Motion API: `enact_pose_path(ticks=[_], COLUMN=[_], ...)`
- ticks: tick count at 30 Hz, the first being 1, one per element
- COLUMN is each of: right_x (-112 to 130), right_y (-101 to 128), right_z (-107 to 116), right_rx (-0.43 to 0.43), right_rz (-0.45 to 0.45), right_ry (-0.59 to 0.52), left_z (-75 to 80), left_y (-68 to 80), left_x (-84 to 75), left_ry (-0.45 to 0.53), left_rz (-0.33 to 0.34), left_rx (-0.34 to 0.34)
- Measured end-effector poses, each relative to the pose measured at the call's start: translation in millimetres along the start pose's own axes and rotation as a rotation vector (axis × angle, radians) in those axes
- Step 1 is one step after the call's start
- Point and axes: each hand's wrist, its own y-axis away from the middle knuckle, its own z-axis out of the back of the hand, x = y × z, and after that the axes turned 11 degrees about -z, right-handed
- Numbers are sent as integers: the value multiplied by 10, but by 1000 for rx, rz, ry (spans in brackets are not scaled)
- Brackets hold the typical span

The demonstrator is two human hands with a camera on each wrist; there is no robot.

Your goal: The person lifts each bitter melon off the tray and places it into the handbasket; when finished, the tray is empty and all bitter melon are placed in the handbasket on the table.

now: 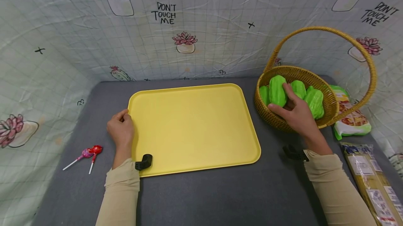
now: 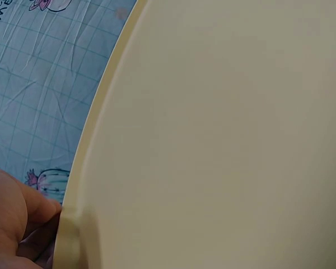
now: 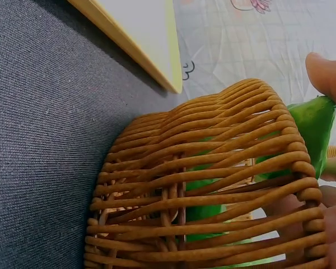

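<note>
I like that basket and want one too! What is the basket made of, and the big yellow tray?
The basket looks woven from rattan or wicker: round, glossy brown strands cross over and under each other in the right wrist view. It could be plastic imitation. The yellow tray seems to be moulded plastic, smooth and matte, with a rounded raised rim and no grain.

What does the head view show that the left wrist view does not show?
Only the head view shows the right hand gripping a green fruit in the wicker basket, plus two lollipops and snack packets. Only the left wrist view shows the fingers close against the tray's edge. Both show the yellow tray, the left hand and the cactus-print cloth.
</note>
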Motion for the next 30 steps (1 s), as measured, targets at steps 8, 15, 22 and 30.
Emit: enact_pose_path(ticks=[8, 15, 22, 30], right_x=[-2, -21, -48, -85], right_y=[-5, 2, 78, 324], right_z=[13, 36, 56, 188], right_rx=[-1, 6, -6, -214], right_rz=[-35, -28, -19, 72], right_ry=[42, 60, 11, 0], left_z=[-18, -35, -32, -58], left_y=[-5, -14, -12, -27], left_x=[11, 33, 51, 48], left_ry=[-8, -14, -16, -12], left_rz=[-5, -10, -16, -7], left_rx=[-4, -7, -6, 8])
